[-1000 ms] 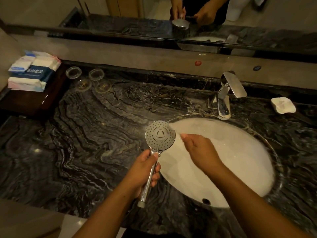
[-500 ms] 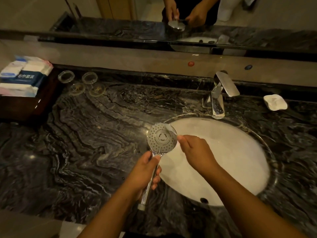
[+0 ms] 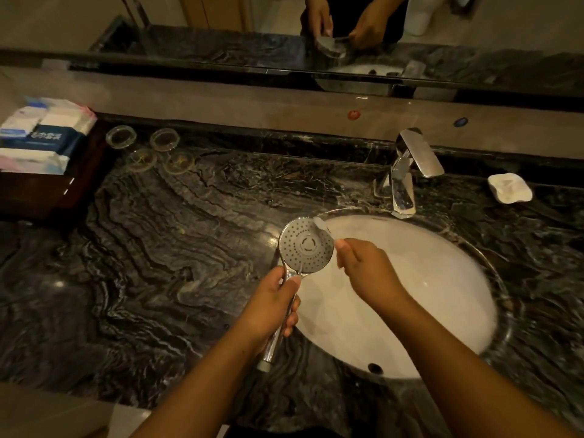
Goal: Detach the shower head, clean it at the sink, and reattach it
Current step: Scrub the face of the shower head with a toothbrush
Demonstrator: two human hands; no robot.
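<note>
**Two hands clean a shower head at a bathroom sink**

Seen from above, a person stands at a black marble counter point(image 3: 158, 263) with pale veining. The left hand point(image 3: 268, 306) is wrapped around the chrome handle of a detached shower head point(image 3: 306, 245). Its fingers are curled tight and the thumb is pressed along the front of the handle. The shower head is held upright at the left rim of the white oval sink point(image 3: 426, 279). Its round, dotted spray face is turned up toward the camera, and the handle's lower end pokes out below the hand.

The right hand point(image 3: 366, 267) reaches in from the right, over the basin. Its fingers are curled together, pinching a small white tool point(image 3: 320, 224) whose tip touches the upper right edge of the spray face. The tool is blurred and may be a little brush.

Behind the basin stands a chrome faucet point(image 3: 407, 172), with a white soap dish point(image 3: 509, 188) to its right. At the far left of the counter, four clear round glass pieces point(image 3: 121, 137) lie in a cluster. Beside them a dark tray point(image 3: 47, 197) carries white and blue packets point(image 3: 47, 137). A mirror point(image 3: 221, 33) along the top reflects both hands and the shower head.
</note>
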